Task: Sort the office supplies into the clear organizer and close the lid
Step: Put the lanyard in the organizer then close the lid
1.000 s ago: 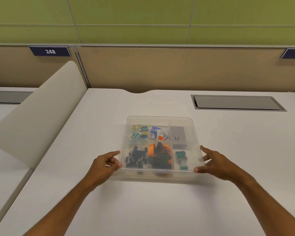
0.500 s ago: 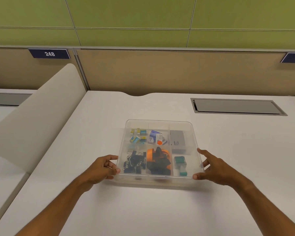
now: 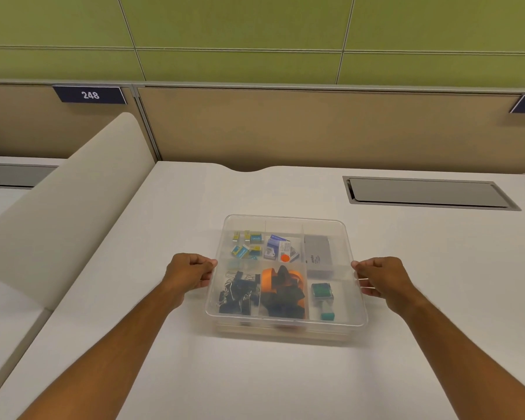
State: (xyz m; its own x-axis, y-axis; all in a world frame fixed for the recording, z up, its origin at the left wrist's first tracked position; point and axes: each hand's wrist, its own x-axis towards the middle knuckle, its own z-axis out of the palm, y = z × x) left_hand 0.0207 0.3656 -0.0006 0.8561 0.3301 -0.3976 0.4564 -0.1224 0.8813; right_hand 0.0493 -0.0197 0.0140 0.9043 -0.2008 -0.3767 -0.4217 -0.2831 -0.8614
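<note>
Head view: left hand and right hand curl onto opposite side edges of clear organizer on worktop, likely seating its lid evenly over sorted supplies.

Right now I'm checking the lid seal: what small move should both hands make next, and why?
Probably press down along both side edges. The left hand and right hand grip opposite sides of the clear organizer, the lid already covers the sorted supplies, and a faint gap shows along the near edge.
</note>
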